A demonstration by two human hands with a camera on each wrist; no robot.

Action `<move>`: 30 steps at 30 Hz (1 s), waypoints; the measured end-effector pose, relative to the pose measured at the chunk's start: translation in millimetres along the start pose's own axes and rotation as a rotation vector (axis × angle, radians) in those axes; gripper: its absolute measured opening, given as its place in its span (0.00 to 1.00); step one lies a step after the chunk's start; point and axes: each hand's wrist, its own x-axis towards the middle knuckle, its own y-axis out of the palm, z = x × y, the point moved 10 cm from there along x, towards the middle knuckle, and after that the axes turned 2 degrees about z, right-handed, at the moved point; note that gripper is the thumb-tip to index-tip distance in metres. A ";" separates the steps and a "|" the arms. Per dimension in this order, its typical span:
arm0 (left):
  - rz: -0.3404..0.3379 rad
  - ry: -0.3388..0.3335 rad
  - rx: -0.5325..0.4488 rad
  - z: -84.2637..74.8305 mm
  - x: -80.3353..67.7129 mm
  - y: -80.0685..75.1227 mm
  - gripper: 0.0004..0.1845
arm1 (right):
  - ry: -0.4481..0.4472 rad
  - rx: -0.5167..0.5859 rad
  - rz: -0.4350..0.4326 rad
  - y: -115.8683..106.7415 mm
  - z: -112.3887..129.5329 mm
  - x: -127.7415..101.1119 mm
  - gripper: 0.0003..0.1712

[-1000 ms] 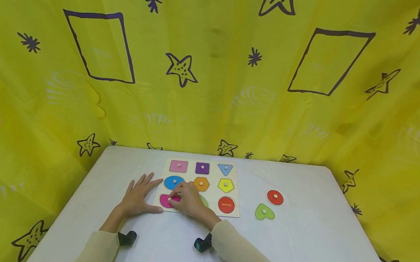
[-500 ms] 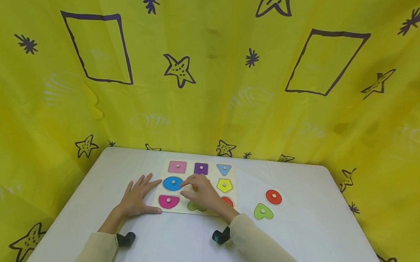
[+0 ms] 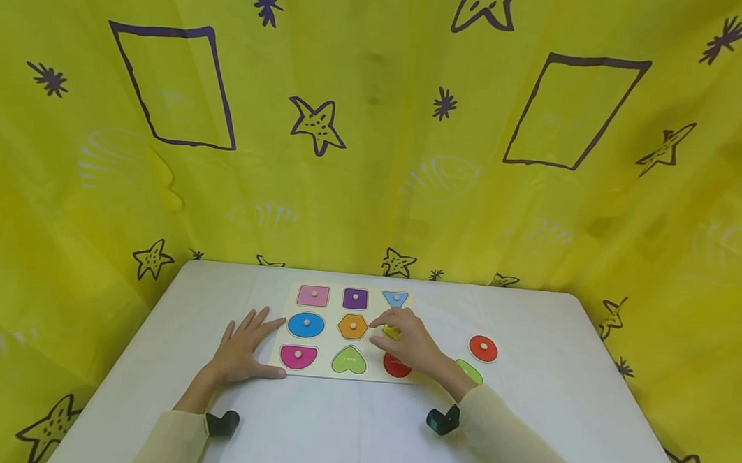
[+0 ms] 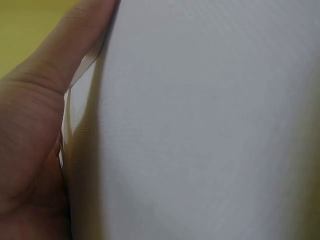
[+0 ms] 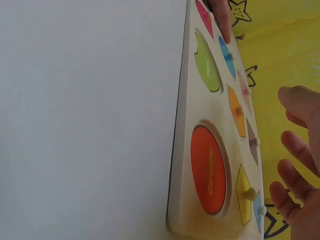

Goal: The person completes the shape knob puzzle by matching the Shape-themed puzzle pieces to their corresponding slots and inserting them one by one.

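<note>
A cream knob puzzle board (image 3: 329,341) lies on the table. My left hand (image 3: 241,347) is spread flat at its left side, thumb and index fingertip at the board's edge. Above the yellow pentagon piece (image 5: 243,195) hovers my right hand (image 3: 412,340), thumb and fingers apart, nothing between them. The magenta half-circle piece (image 3: 298,357), blue oval piece (image 3: 306,324) and orange hexagon piece (image 3: 353,326) sit in their recesses. Bare are the green heart recess (image 3: 349,360) and the red circle recess (image 5: 209,170).
Right of the board lie a red circle piece (image 3: 483,348) and a green heart piece (image 3: 469,371), the heart partly hidden by my right wrist. Pink rectangle (image 3: 314,296), purple square (image 3: 355,298) and light blue triangle (image 3: 395,298) pieces fill the back row. A yellow curtain (image 3: 360,189) hangs behind the table.
My right hand has let go of the magenta half-circle piece's knob and moved right across the board. The left hand has stayed in place at the board's left edge.
</note>
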 end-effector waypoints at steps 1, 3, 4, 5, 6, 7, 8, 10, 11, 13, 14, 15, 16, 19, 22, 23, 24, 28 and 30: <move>0.001 0.000 -0.001 -0.3 -0.1 0.2 0.58 | 0.015 -0.005 -0.004 -4.2 -4.0 -3.8 0.12; 0.004 -0.004 -0.003 -0.1 -0.1 0.3 0.58 | 0.062 -0.012 -0.015 -12.0 -13.5 -11.8 0.12; 0.004 -0.004 -0.003 -0.2 -0.2 0.1 0.58 | 0.093 -0.014 -0.020 -15.5 -19.2 -16.1 0.12; 0.005 -0.004 -0.002 -0.2 -0.2 0.0 0.58 | 0.115 -0.017 -0.027 -18.9 -24.4 -20.5 0.12; 0.004 -0.003 0.001 -0.3 -0.4 -0.3 0.58 | 0.133 -0.020 -0.034 -22.6 -29.0 -24.8 0.12; 0.005 -0.004 0.002 0.0 -0.5 -0.4 0.58 | 0.149 -0.025 -0.042 -26.1 -33.2 -29.3 0.12; 0.004 -0.005 0.002 0.0 -0.7 -0.7 0.58 | 0.158 -0.031 -0.050 -29.6 -37.1 -33.7 0.12; 0.001 -0.001 0.001 -0.5 -1.2 -1.5 0.58 | 0.152 -0.056 -0.071 -36.7 -43.1 -42.5 0.13; 0.000 0.001 0.000 -0.7 -1.3 -1.7 0.58 | 0.143 -0.073 -0.083 -40.4 -45.3 -47.1 0.13; -0.004 0.003 -0.002 -0.9 -1.4 -2.0 0.58 | 0.146 -0.096 -0.098 -46.9 -51.4 -56.8 0.13; -0.004 0.002 -0.003 -0.6 -1.2 -1.7 0.58 | 0.143 -0.102 -0.105 -49.7 -54.1 -61.5 0.13; -0.007 0.005 -0.002 -0.7 -1.1 -1.8 0.58 | 0.149 -0.107 -0.108 -52.4 -56.9 -66.4 0.14; -0.008 0.005 0.001 -0.1 -0.9 -1.5 0.58 | 0.154 -0.106 -0.112 -54.8 -59.6 -71.3 0.14; -0.013 0.008 0.002 0.6 -0.6 -1.0 0.58 | 0.152 -0.116 -0.122 -61.1 -65.6 -85.7 0.15; -0.010 0.009 -0.009 1.2 0.0 0.1 0.58 | 0.122 -0.131 -0.150 -67.1 -68.6 -99.8 0.15; -0.008 0.008 -0.012 1.5 0.3 0.5 0.58 | 0.109 -0.142 -0.159 -68.8 -69.5 -104.3 0.15; -0.004 0.005 -0.010 2.1 0.5 1.3 0.58 | 0.098 -0.152 -0.170 -70.4 -70.3 -108.4 0.15; -0.001 -0.003 -0.003 2.9 0.6 1.5 0.58 | 0.058 -0.216 -0.208 -75.3 -72.1 -120.8 0.17; -0.005 -0.002 0.002 2.2 0.3 0.9 0.58 | 0.048 -0.245 -0.222 -77.2 -72.6 -125.4 0.17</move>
